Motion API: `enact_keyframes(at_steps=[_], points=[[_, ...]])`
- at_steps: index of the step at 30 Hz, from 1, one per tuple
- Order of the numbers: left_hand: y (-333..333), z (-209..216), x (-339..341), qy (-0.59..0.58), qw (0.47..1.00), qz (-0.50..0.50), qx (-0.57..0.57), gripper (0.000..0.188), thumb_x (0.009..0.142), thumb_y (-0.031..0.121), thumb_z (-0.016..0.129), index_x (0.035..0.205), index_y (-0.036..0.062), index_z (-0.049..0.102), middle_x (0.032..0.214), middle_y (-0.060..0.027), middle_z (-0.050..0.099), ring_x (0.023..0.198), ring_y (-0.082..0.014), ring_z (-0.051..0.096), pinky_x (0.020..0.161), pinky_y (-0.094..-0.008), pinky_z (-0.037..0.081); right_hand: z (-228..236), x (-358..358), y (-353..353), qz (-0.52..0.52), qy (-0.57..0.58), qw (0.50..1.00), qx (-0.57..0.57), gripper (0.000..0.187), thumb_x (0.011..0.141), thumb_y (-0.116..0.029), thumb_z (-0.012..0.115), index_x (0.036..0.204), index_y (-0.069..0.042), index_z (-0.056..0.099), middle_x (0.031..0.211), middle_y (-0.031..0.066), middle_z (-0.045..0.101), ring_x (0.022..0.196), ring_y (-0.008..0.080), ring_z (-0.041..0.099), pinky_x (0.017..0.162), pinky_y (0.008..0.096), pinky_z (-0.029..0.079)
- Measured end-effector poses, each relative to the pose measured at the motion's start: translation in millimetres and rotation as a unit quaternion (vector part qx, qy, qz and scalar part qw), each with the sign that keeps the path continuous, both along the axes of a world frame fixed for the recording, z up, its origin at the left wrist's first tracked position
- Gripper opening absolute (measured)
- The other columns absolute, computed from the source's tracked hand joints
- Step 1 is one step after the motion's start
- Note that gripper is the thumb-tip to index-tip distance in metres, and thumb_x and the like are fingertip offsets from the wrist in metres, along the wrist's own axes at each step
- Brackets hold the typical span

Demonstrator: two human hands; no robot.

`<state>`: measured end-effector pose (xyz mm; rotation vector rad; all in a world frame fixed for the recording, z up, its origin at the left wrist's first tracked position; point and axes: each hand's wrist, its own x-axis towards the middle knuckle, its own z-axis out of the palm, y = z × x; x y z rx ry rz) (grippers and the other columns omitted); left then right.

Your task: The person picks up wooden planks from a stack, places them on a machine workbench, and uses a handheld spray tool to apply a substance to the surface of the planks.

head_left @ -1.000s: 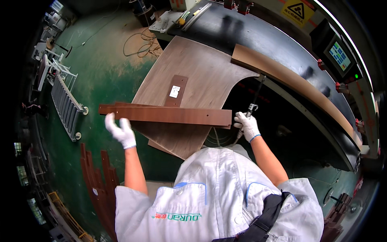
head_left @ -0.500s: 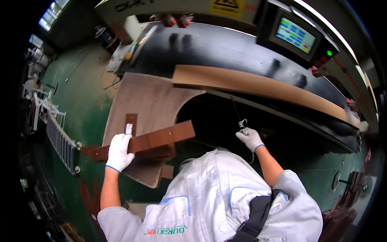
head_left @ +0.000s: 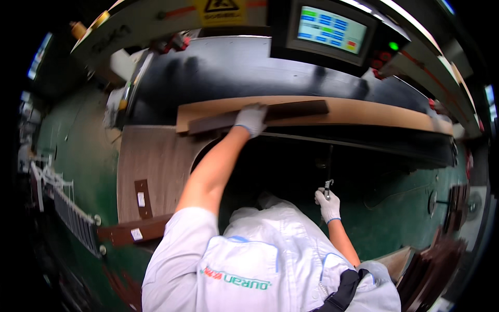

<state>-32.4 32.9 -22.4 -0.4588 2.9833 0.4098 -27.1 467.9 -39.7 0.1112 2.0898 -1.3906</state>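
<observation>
My left hand (head_left: 251, 119), in a white knit glove, is stretched forward and closed round a narrow dark brown board (head_left: 297, 109). That board lies along or just above the long tan strip (head_left: 374, 110) at the front of the black machine table; I cannot tell whether they touch. Low on the right, my gloved right hand (head_left: 329, 208) grips a metal air blow gun (head_left: 328, 186), its thin nozzle pointing away from me. To the left, a small brown piece with a white label (head_left: 142, 199) rests on the grey-brown wooden side panel (head_left: 150, 156).
A brown board with a label (head_left: 148, 228) lies beside my left sleeve. Above the black table (head_left: 228, 67) hangs a lit control screen (head_left: 331, 30) under a beam. A roller rack (head_left: 75, 221) stands at far left. Stacked brown boards (head_left: 431, 270) are at lower right.
My left hand has carried a brown board from the side panel forward and right to the tan strip. My right hand keeps the blow gun, slightly lower. The whole view has shifted.
</observation>
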Motion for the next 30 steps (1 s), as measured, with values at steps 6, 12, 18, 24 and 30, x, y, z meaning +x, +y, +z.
enact_keyframes(at_steps=[6, 12, 18, 24, 30], points=[[49, 67, 64, 0.179, 0.978, 0.058, 0.089, 0.059, 0.076, 0.025, 0.078, 0.125, -0.0004, 0.059, 0.133, -0.027, 0.057, 0.128, -0.0446, 0.052, 0.112, -0.0512, 0.042, -15, -1, -25, 0.101, -0.03, 0.994, 0.008, 0.038, 0.093, -0.021, 0.077, 0.119, 0.006, 0.071, 0.085, 0.0022, 0.068, 0.072, 0.0092, 0.061, 0.067, 0.0239, 0.051], [81, 119, 312, 0.326, 0.921, 0.21, 0.029, 0.045, 0.074, -0.004, 0.06, 0.118, 0.0014, 0.068, 0.123, -0.0211, 0.068, 0.117, -0.0416, 0.064, 0.105, -0.0479, 0.052, 12, -14, -141, 0.41, -0.004, 0.912, 0.03, 0.041, 0.089, -0.025, 0.08, 0.118, 0.004, 0.073, 0.09, 0.0015, 0.071, 0.084, 0.0093, 0.062, 0.079, 0.0262, 0.051], [74, 137, 537, -0.083, 0.907, 0.379, -0.162, 0.07, 0.075, 0.0, 0.063, 0.144, 0.0043, 0.053, 0.154, -0.0198, 0.047, 0.144, -0.0399, 0.042, 0.125, -0.0504, 0.03, 66, 35, -279, 0.612, 0.152, 0.775, 0.047, 0.027, 0.087, -0.021, 0.078, 0.105, -0.002, 0.072, 0.079, 0.0091, 0.067, 0.072, 0.0177, 0.061, 0.071, 0.0351, 0.051], [41, 115, 588, -0.092, 0.911, 0.346, -0.205, 0.058, 0.082, 0.0, 0.06, 0.14, 0.0035, 0.059, 0.143, -0.0179, 0.059, 0.137, -0.0364, 0.051, 0.121, -0.0492, 0.035, 130, 111, -334, 0.716, 0.113, 0.688, -0.024, 0.025, 0.086, -0.018, 0.079, 0.106, -0.004, 0.074, 0.078, 0.0057, 0.068, 0.071, 0.0143, 0.061, 0.073, 0.0327, 0.053], [7, 131, 585, -0.093, 0.942, 0.305, -0.101, 0.063, 0.064, 0.01, 0.078, 0.125, 0.0083, 0.066, 0.126, -0.0153, 0.065, 0.125, -0.0361, 0.058, 0.117, -0.05, 0.039, 133, 129, -336, 0.717, 0.024, 0.697, -0.005, 0.028, 0.09, -0.019, 0.078, 0.111, -0.001, 0.073, 0.078, 0.0037, 0.066, 0.072, 0.0107, 0.057, 0.074, 0.0301, 0.052]])
